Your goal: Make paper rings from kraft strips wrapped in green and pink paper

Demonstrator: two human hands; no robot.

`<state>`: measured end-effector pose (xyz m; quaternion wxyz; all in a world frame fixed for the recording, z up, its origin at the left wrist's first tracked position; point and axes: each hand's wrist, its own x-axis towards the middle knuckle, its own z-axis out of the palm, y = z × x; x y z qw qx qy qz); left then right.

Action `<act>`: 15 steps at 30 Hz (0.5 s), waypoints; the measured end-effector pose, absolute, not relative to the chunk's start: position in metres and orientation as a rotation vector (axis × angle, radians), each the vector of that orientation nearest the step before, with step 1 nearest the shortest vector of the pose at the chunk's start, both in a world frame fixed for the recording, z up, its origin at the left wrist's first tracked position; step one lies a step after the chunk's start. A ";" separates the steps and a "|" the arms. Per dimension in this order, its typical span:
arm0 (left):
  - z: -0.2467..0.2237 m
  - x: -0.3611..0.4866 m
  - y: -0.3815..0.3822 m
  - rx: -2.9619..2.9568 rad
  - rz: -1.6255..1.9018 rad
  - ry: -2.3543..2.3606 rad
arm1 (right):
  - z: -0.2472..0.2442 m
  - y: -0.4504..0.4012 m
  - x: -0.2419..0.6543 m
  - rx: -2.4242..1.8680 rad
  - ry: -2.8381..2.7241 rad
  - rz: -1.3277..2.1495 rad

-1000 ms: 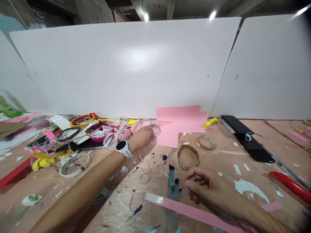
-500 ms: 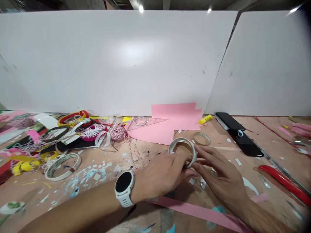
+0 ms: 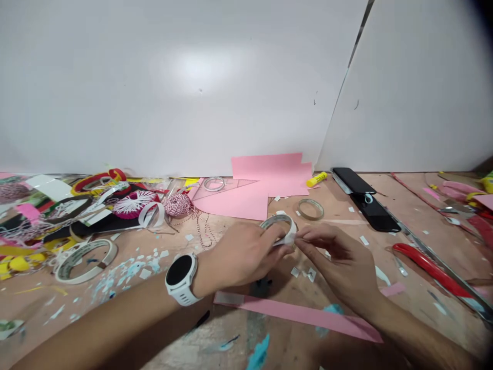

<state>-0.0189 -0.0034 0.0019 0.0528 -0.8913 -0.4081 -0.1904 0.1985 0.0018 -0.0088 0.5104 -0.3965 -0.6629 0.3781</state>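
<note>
My left hand [image 3: 246, 252], with a white watch on its wrist, is closed around a roll of white tape [image 3: 290, 231], raised a little above the table. Against the roll's right edge, the thumb and fingers of my right hand [image 3: 335, 257] are pinched together, apparently on the end of the tape; the fingertips hide most of it. A long pink paper strip [image 3: 292, 311] lies below both hands, with a pale patch at its left end. Behind the roll are a thinner tape roll [image 3: 321, 211] and pink paper sheets [image 3: 246, 203].
Yarn, craft rings and scraps [image 3: 134, 203] pile up at the left, near a larger tape roll [image 3: 61, 270]. A yellow glue stick [image 3: 316, 179], two dark phones [image 3: 379, 218] and a red-handled cutter [image 3: 431, 264] lie to the right. White panels [image 3: 173, 118] stand behind.
My right hand has gone from spread fingers around the tape roll to a pinch at its edge. The roll has turned in my left hand. The view has tilted down and shifted slightly right.
</note>
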 end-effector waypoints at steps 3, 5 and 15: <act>0.014 -0.023 -0.001 -2.752 -0.521 -1.251 | -0.002 -0.001 0.195 -1.006 -1.466 1.058; 0.021 -0.027 -0.002 -2.760 -0.472 -1.239 | 0.002 0.000 0.193 -1.001 -1.397 1.157; 0.027 -0.049 -0.051 -2.778 -0.230 -0.998 | 0.005 -0.014 0.192 -1.280 -1.645 1.627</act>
